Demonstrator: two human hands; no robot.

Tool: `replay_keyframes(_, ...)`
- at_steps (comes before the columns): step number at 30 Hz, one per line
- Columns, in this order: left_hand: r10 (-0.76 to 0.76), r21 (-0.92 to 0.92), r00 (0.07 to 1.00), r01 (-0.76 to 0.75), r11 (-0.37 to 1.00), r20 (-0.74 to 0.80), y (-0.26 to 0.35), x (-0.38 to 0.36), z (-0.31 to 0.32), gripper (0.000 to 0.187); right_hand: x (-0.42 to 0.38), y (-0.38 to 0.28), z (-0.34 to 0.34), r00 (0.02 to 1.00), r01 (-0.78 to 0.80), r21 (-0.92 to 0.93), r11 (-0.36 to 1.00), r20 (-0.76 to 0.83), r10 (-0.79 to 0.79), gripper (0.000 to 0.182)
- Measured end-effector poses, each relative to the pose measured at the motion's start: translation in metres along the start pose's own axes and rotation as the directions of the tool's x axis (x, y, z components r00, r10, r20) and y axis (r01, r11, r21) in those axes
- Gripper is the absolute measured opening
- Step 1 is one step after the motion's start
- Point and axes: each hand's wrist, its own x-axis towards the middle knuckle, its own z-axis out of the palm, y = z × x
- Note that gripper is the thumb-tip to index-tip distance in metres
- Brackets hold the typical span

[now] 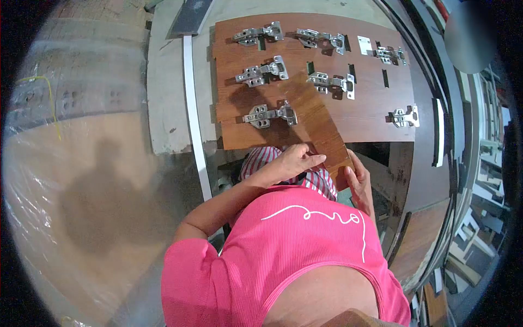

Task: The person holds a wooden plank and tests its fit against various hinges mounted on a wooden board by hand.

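Observation:
A narrow brown wooden strip (321, 125) slants over the near edge of a wider brown board (370, 128). My right hand (358, 179) is closed around the strip's near right edge, thumb on top and fingers behind. At its left edge is my left hand (297, 163), fingers curled and thumb tip on the wood; its fingertips are partly hidden. Several metal cabinet hinges lie on the board, among them one hinge (269, 114) left of the strip, another hinge (332, 83) just right of it, and a lone hinge (404, 116) at the right.
A white label (364, 45) and dark short strips lie on the board. A long white-edged bar (194, 114) runs along its left. Plastic-wrapped panels (81, 163) fill the left side. Dark edging (430, 71) curves along the right, with scrap pieces (471, 234) beyond.

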Motion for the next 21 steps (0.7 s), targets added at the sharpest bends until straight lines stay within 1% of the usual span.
replay_keyframes(1,-0.048,-0.080,0.998,0.052,0.995,0.046,-0.002,-0.005,0.000,0.045,0.001,-0.005,-0.001,1.000,0.001,0.000,1.000,0.007,-0.001,0.049)
replay_keyframes(2,0.002,-0.039,0.999,-0.004,0.999,-0.047,-0.014,-0.009,0.000,0.052,0.002,-0.010,-0.003,0.998,0.018,-0.082,0.996,0.069,-0.012,0.048)
replay_keyframes(3,0.009,-0.031,0.999,-0.010,0.999,-0.050,-0.013,-0.017,0.001,0.052,0.005,-0.015,-0.003,0.992,0.043,-0.161,0.986,0.127,-0.022,0.048)
replay_keyframes(4,-0.016,-0.210,0.998,0.001,0.978,-0.067,-0.010,-0.026,0.004,0.050,0.006,-0.024,-0.002,0.984,-0.027,-0.152,0.988,0.169,0.053,0.048)
replay_keyframes(5,-0.042,-0.383,0.996,0.009,0.924,-0.078,-0.008,-0.033,0.005,0.049,0.008,-0.028,0.001,0.986,-0.017,-0.151,0.988,0.162,0.042,0.048)
replay_keyframes(6,-0.036,-0.460,0.999,0.025,0.888,-0.016,-0.010,-0.035,0.001,0.047,0.011,-0.032,0.003,0.978,-0.043,-0.171,0.984,0.193,0.077,0.047)
replay_keyframes(7,-0.028,-0.450,1.000,0.019,0.893,-0.014,-0.015,-0.035,0.001,0.047,0.014,-0.035,0.004,0.968,-0.070,-0.193,0.979,0.224,0.113,0.047)
replay_keyframes(8,-0.059,-0.502,0.998,0.042,0.864,-0.017,-0.021,-0.035,0.002,0.047,0.017,-0.028,0.003,0.969,-0.030,-0.315,0.949,0.225,0.106,0.047)
replay_keyframes(9,-0.089,-0.553,0.996,0.063,0.831,-0.020,-0.024,-0.035,0.001,0.047,0.019,-0.031,0.003,0.970,-0.020,-0.314,0.949,0.223,0.094,0.047)
replay_keyframes(11,-0.060,-0.552,0.998,0.041,0.833,-0.016,-0.028,-0.034,0.000,0.048,0.020,-0.039,0.005,0.968,0.035,-0.421,0.907,0.241,0.074,0.046)
replay_keyframes(12,-0.055,-0.540,0.998,0.038,0.841,-0.016,-0.024,-0.038,-0.001,0.048,0.020,-0.045,0.006,0.962,0.053,-0.379,0.924,0.266,0.054,0.046)
replay_keyframes(14,-0.049,-0.530,0.999,0.030,0.847,-0.022,-0.022,-0.039,-0.001,0.049,0.021,-0.045,0.005,0.960,0.041,-0.385,0.922,0.270,0.070,0.047)
replay_keyframes(16,-0.082,-0.548,0.997,0.077,0.833,0.016,-0.023,-0.037,-0.003,0.051,0.021,-0.043,0.006,0.957,0.031,-0.390,0.920,0.277,0.085,0.047)
replay_keyframes(17,-0.080,-0.550,0.997,0.072,0.832,0.009,-0.022,-0.038,-0.003,0.051,0.021,-0.041,0.006,0.958,0.019,-0.392,0.920,0.271,0.095,0.048)
replay_keyframes(19,-0.083,-0.501,0.996,0.065,0.863,-0.014,-0.018,-0.041,-0.003,0.052,0.021,-0.037,0.006,0.957,0.008,-0.396,0.918,0.268,0.108,0.049)
replay_keyframes(21,-0.072,-0.508,0.997,0.063,0.859,0.001,-0.018,-0.041,-0.004,0.049,0.019,-0.033,0.005,0.965,-0.029,-0.270,0.962,0.243,0.098,0.050)
